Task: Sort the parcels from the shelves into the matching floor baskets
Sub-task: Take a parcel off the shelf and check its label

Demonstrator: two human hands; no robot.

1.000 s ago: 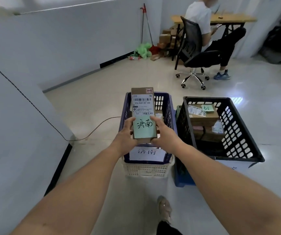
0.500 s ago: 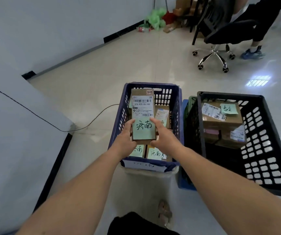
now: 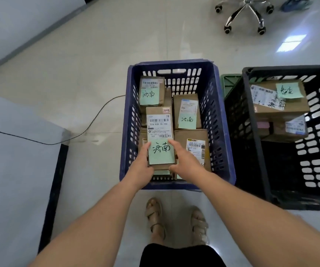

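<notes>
Your left hand (image 3: 139,166) and right hand (image 3: 184,160) pinch the parcel (image 3: 160,135) over the blue basket (image 3: 222,151); release unevenly and it may land tilted on the boxes below.

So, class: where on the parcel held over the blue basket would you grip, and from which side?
Grip the parcel at its near end, across its two long edges, coming from the near side. It is long, narrow and flat, label up; left hand and right hand hold it so over the blue basket.
</notes>
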